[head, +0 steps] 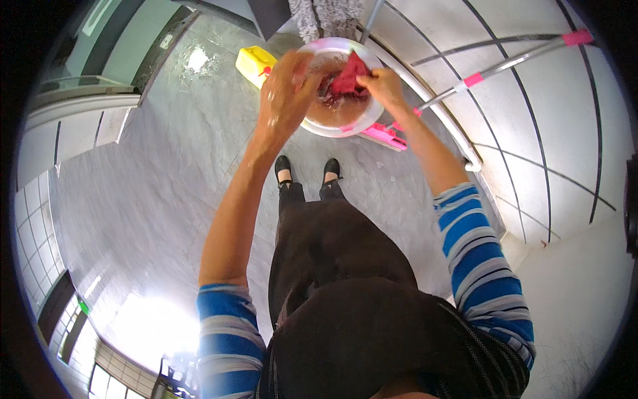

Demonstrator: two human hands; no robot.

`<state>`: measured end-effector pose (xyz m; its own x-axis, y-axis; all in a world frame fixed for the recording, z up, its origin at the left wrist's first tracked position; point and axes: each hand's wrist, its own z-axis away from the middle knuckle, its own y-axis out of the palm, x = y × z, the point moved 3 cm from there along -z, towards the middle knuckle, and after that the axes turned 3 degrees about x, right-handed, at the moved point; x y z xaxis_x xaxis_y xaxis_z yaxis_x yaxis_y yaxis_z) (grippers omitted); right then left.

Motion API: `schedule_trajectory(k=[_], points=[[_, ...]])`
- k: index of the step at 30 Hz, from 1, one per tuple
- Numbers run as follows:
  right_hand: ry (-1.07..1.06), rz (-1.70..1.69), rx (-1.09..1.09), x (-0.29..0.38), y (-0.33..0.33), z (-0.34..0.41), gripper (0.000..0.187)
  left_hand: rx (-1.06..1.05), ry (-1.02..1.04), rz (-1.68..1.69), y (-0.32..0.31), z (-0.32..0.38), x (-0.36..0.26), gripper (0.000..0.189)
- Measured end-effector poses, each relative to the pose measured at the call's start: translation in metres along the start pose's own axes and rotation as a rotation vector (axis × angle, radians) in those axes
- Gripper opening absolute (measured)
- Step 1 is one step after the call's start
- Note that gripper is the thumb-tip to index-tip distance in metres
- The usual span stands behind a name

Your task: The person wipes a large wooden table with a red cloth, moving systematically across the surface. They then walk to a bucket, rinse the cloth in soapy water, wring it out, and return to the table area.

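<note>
A round white basin (pixel 324 130) with pink patches holds brownish, foamy water (pixel 331 113). My right hand (pixel 383 86) is closed on the edge of a wet red cloth (pixel 353 75) at the basin's right side; the cloth's lower part hangs at the water. My left hand (pixel 289 87), wet and somewhat blurred, is over the basin's left rim with its fingers bent towards the water. Whether its fingertips touch anything cannot be told.
A yellow plastic jug (pixel 253 64) with a red cap lies left of the basin. Behind it hangs a grey shaggy mop head (pixel 326 17). A pink squeegee-like head (pixel 386 135) rests on the grey floor; a metal pole (pixel 513 59) with pink joints leans on the tiled wall at right, beside a white pipe (pixel 448 132).
</note>
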<state>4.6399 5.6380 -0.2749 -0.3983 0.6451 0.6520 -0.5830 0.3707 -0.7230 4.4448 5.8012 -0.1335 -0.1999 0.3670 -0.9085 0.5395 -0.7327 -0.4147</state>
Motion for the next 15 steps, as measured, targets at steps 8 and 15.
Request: schedule_trajectory(k=[8, 15], points=[[0.406, -0.352, 0.088, -0.074, 0.064, 0.013, 0.026, 0.019, -0.250, 0.007, 0.039, 0.067, 0.092, 0.035], [-0.125, -0.684, 0.115, 0.102, -0.131, 0.032, 0.021, -0.014, -0.014, 0.064, 0.102, 0.002, 0.052, 0.076]])
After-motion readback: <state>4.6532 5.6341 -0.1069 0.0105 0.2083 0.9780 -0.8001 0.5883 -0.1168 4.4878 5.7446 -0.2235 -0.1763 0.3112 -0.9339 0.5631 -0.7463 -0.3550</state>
